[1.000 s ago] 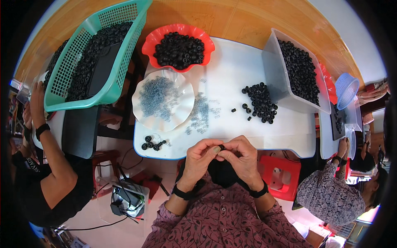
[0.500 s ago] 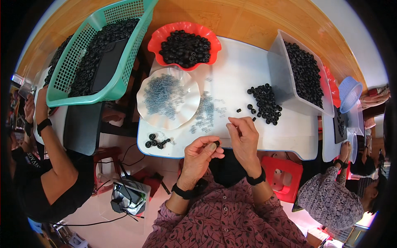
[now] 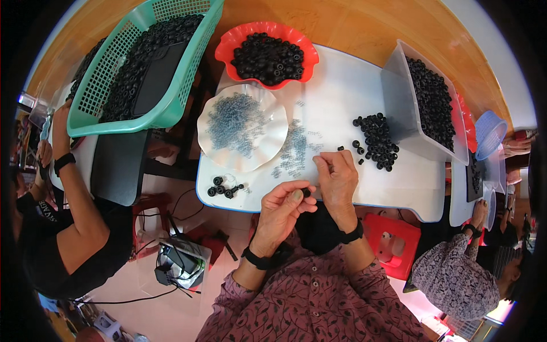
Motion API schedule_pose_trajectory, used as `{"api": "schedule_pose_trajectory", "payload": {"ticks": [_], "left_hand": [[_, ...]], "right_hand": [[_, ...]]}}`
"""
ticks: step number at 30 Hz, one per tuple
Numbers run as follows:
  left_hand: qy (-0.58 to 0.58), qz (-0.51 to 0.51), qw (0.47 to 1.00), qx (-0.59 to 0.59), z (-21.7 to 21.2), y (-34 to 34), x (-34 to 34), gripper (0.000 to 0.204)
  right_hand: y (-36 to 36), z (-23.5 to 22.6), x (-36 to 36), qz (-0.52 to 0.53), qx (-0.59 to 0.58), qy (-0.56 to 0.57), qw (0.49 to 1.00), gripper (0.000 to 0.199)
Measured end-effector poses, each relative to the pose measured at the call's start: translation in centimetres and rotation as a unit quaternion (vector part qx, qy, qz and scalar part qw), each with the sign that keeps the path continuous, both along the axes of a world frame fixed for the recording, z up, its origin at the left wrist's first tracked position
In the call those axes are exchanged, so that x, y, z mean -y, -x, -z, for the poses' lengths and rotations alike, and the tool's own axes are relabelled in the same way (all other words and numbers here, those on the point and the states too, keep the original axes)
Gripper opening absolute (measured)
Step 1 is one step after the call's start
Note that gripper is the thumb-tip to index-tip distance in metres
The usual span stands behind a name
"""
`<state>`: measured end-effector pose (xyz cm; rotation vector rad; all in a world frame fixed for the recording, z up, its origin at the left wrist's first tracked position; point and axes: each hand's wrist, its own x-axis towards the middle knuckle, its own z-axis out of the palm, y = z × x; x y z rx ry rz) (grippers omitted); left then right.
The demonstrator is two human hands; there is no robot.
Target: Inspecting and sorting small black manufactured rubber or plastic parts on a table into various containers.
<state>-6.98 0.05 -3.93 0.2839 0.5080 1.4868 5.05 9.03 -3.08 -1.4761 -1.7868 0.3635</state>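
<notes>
A white table [image 3: 347, 77] carries a clear bin [image 3: 403, 108] and a wavy white plate [image 3: 272, 145], while at its front edge the right hand [image 3: 341, 187] has its fingers close together, whether on anything I cannot tell, and beside it the left hand [image 3: 278, 218] pinches one small black piece [image 3: 306, 192] between its fingers.

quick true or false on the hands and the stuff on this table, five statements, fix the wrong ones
1. The left hand holds a small black piece. True.
2. The white wavy-edged plate holds small see-through pieces. True.
3. The right hand touches that plate. False: the right hand is apart from the plate, to its right.
4. The red bowl is filled with see-through pieces. False: the red bowl holds black ones.
5. The loose black pile lies beside the translucent bin. True.
</notes>
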Motion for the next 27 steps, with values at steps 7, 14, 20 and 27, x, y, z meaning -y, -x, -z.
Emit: {"api": "schedule_pose_trajectory", "payload": {"ticks": [7, 14, 20, 27], "left_hand": [[-0.020, 0.016, 0.999, 0.046, 0.6, 0.5, 0.1, 0.025], [0.003, 0.011, 0.999, 0.041, 0.1, 0.2, 0.2, 0.024], [0.004, 0.000, 0.999, 0.032, 0.1, -0.4, 0.2, 0.024], [0.008, -0.001, 1.000, 0.000, -0.1, -0.9, 0.4, 0.024]], "right_hand": [[-0.4, -0.5, 0.8, -0.034, -0.035, -0.027, 0.998, 0.008], [-1.7, -1.7, 3.7, -0.100, -0.200, 0.122, 0.967, 0.007], [-2.1, -3.3, 5.5, -0.135, -0.301, 0.222, 0.918, 0.006], [-2.2, -4.3, 5.9, -0.160, -0.355, 0.228, 0.892, 0.006]]}}
